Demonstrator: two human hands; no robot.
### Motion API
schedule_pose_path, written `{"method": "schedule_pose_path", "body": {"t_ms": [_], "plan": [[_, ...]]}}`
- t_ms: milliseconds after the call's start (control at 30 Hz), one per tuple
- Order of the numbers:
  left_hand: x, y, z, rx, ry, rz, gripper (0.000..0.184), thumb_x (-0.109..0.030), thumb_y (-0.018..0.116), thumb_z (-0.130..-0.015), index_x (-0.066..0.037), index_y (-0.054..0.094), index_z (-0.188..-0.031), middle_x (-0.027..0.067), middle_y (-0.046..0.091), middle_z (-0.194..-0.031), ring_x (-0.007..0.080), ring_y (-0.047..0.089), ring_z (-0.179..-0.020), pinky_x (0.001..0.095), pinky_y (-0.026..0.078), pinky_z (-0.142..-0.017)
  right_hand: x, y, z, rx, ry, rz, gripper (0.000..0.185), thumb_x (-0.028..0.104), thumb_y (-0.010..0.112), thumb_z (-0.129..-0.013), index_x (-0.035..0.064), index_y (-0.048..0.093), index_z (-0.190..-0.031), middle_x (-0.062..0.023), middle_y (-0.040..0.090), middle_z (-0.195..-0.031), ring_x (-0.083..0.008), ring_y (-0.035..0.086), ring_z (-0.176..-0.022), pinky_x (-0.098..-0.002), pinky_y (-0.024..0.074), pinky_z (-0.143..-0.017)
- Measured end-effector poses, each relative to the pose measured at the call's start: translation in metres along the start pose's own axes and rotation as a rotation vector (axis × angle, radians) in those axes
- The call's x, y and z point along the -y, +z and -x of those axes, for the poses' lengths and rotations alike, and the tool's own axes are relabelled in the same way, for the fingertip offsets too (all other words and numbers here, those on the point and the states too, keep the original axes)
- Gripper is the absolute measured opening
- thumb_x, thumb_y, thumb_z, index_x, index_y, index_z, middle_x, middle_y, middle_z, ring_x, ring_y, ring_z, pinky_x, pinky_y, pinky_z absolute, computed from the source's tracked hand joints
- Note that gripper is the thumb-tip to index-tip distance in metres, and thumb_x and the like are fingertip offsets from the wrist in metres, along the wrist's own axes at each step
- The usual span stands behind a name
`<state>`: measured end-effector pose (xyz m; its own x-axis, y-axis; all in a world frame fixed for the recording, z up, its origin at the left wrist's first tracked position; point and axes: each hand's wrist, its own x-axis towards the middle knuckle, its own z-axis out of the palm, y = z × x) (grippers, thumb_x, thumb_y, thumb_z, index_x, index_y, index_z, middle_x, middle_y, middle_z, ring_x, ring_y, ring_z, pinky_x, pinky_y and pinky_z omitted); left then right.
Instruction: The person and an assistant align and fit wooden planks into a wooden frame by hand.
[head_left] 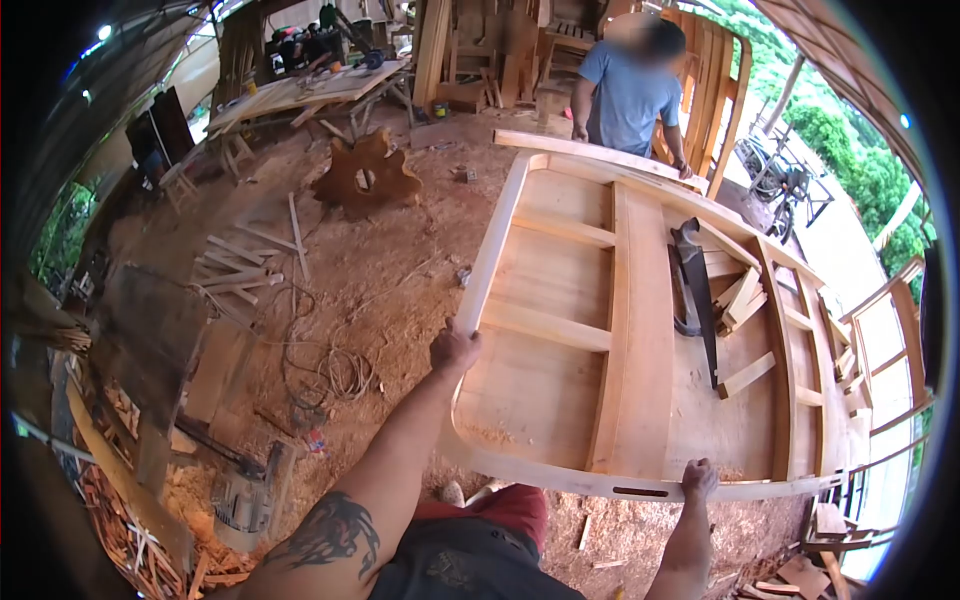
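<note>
A large wooden frame panel (640, 270) with crosspieces lies in front of me. My left hand (456, 347) is wrapped round its left edge. At the near edge, right of a dark slot, my right hand (699, 479) grips the rim with curled fingers. A handsaw (696, 300) rests inside the panel, beside several short wood offcuts (740, 300). Along the far edge lies a long wooden strip (590, 152), with another person's hands near it.
A person in a blue shirt (630, 95) stands beyond the panel. Cable coils (345, 375), wood strips (235, 268) and a star-shaped wood slab (367, 175) lie on the floor at left. A workbench (300, 95) stands behind; a power tool (243, 500) sits lower left.
</note>
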<state>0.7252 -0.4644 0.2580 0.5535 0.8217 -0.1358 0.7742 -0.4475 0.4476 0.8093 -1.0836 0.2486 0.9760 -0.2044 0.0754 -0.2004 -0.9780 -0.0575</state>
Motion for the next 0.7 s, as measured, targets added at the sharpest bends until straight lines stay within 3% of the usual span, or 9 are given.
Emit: {"method": "schedule_pose_path", "body": {"t_ms": [233,367,700], "plan": [[-0.002,-0.006,0.005,0.015,0.047,0.006,0.058,-0.044,0.060,-0.085,0.001,0.049,-0.118,0.0271,0.068,-0.101,0.0406,0.069,-0.095,0.0488,0.056,-0.083,0.005,-0.004,0.004,0.032,0.034,0.014,0.029,0.028,0.053,-0.084,0.0077,0.072,-0.093,-0.0188,0.072,-0.100,-0.0350,0.066,-0.100,-0.0463,0.0477,-0.092],[-0.002,0.001,0.003,0.002,0.047,-0.007,0.057,-0.044,0.060,-0.085,0.002,0.049,-0.117,0.0279,0.068,-0.101,0.0417,0.069,-0.095,0.0496,0.055,-0.084,0.005,-0.007,0.005,0.057,0.099,-0.062,0.031,0.031,0.054,-0.084,0.0085,0.073,-0.095,-0.0209,0.070,-0.104,-0.0359,0.063,-0.106,-0.0457,0.0464,-0.096],[-0.010,-0.009,0.008,0.011,0.019,-0.080,0.061,-0.050,0.058,-0.085,0.002,0.052,-0.117,0.0277,0.068,-0.105,0.0422,0.068,-0.099,0.0497,0.053,-0.089,0.018,-0.034,0.012,0.107,0.108,-0.059,0.035,0.032,0.050,-0.086,0.0078,0.072,-0.097,-0.0224,0.071,-0.100,-0.0371,0.065,-0.103,-0.0454,0.0466,-0.095]]}}
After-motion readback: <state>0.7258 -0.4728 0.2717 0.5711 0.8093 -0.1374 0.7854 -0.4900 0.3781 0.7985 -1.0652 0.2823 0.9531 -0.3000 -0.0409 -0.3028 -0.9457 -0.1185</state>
